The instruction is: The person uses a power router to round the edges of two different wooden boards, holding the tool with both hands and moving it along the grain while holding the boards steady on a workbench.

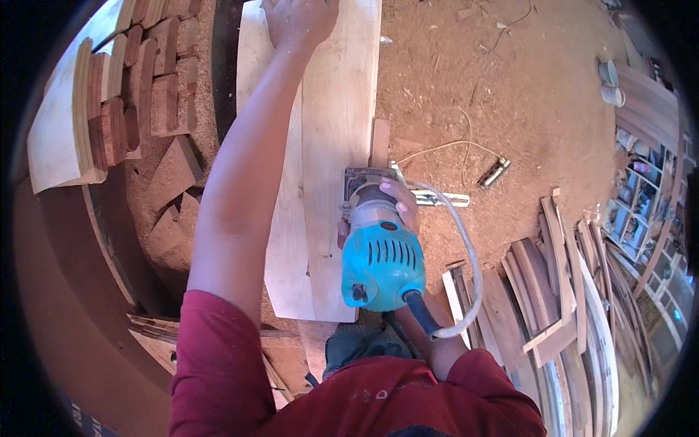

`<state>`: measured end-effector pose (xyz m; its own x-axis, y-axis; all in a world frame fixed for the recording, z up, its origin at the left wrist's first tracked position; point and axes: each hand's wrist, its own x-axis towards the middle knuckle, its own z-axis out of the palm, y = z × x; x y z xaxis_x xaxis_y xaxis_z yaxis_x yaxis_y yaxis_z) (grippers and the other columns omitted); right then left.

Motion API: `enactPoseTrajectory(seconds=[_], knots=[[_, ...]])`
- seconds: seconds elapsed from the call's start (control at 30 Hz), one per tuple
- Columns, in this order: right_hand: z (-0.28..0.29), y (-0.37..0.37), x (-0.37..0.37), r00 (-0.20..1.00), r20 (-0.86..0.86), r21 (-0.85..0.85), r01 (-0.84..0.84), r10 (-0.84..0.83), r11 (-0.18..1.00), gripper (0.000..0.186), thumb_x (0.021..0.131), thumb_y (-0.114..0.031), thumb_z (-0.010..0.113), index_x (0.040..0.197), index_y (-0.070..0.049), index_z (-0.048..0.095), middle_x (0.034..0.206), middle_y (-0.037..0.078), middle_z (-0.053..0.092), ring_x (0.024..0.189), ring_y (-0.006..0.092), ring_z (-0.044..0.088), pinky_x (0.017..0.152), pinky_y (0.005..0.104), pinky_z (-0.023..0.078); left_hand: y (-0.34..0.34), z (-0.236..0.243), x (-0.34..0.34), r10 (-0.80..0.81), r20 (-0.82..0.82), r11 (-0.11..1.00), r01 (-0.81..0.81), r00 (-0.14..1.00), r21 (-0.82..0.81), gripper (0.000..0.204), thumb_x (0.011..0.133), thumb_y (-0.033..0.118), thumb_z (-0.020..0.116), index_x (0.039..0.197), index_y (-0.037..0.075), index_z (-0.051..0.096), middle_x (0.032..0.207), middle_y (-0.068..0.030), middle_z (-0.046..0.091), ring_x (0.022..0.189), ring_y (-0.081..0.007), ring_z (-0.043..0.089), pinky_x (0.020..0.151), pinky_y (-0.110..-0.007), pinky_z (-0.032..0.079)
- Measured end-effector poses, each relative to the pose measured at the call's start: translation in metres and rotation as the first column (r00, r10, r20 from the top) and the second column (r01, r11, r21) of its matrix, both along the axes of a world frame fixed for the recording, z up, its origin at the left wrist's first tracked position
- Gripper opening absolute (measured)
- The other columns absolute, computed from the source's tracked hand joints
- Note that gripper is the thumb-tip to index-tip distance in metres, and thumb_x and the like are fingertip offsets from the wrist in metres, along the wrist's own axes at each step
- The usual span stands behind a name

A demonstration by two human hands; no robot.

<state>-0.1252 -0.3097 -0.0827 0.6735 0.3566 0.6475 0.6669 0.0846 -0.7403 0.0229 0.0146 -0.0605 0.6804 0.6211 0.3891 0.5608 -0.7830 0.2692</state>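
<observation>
While right hand (405, 202) grips teal router (382, 266) at pale board (328, 109), left hand (304, 20) touches board farther up, grip unclear.

From where I stand, a hand could pass over the pale board (338, 95) right of the left forearm (251, 160), but the blue router (382, 262) blocks nearer in, its looping cord (476, 269), height unclear, barring the right

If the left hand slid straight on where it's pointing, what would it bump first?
Nothing that I can see. The left hand seems to rest on the pale wooden board, right at the picture's top edge, so whatever lies farther on is hidden.
</observation>
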Motion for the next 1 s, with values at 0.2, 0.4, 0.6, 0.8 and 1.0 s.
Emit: enactPoseTrajectory(seconds=[0.2,0.4,0.6,0.8,1.0], knots=[[0.042,0.027,0.025,0.983,-0.164,-0.157,-0.104,0.078,0.982,0.051,0.093,-0.034,0.067,0.136,-0.014,0.049,0.122,0.019,0.062,0.107,0.0352,0.064,0.091,0.05,0.053,0.009,0.006,-0.007,0.002,0.019,1.0,-0.002,1.0,-0.013,0.029,0.098,0.03,0.056,0.095,0.007,0.074,0.106,-0.0151,0.07,0.114,-0.0315,0.061,0.108,-0.053,0.039],[0.079,0.06,0.037,0.694,-0.72,-0.143,-0.152,0.003,0.978,0.05,0.09,-0.04,0.068,0.133,-0.019,0.054,0.124,0.015,0.059,0.109,0.031,0.062,0.091,0.0474,0.053,0.009,0.011,-0.005,-0.022,0.012,1.0,0.022,1.0,0.006,0.026,0.097,0.028,0.058,0.093,0.007,0.073,0.102,-0.0155,0.069,0.111,-0.032,0.061,0.104,-0.052,0.04],[0.099,0.076,0.068,-0.175,-0.901,0.377,0.132,0.396,0.917,0.044,0.099,-0.053,0.056,0.137,-0.031,0.051,0.12,0.026,0.058,0.094,0.0406,0.068,0.073,0.0513,0.063,0.011,0.017,-0.006,-0.042,0.023,0.999,0.042,0.999,0.019,0.024,0.095,0.027,0.059,0.091,0.007,0.072,0.1,-0.0159,0.069,0.108,-0.0327,0.061,0.102,-0.054,0.041],[0.03,0.095,0.093,0.868,-0.494,-0.042,0.033,-0.049,0.999,0.078,0.076,-0.036,0.08,0.139,-0.01,0.041,0.127,0.019,0.056,0.114,0.0338,0.06,0.099,0.0474,0.051,0.01,0.018,-0.006,-0.052,0.033,0.998,0.053,0.998,-0.02,0.02,0.094,0.026,0.06,0.089,0.009,0.069,0.096,-0.0137,0.068,0.104,-0.0312,0.062,0.102,-0.056,0.04],[0.015,0.119,0.115,0.958,-0.283,0.033,-0.051,0.058,0.998,0.089,0.071,-0.029,0.086,0.141,-0.003,0.039,0.129,0.015,0.052,0.119,0.0284,0.055,0.105,0.0444,0.048,0.015,-0.005,-0.006,-0.075,-0.082,0.994,0.069,0.994,-0.08,0.025,0.098,0.033,0.059,0.106,0.013,0.072,0.11,-0.011,0.069,0.113,-0.0285,0.063,0.103,-0.066,0.036]])
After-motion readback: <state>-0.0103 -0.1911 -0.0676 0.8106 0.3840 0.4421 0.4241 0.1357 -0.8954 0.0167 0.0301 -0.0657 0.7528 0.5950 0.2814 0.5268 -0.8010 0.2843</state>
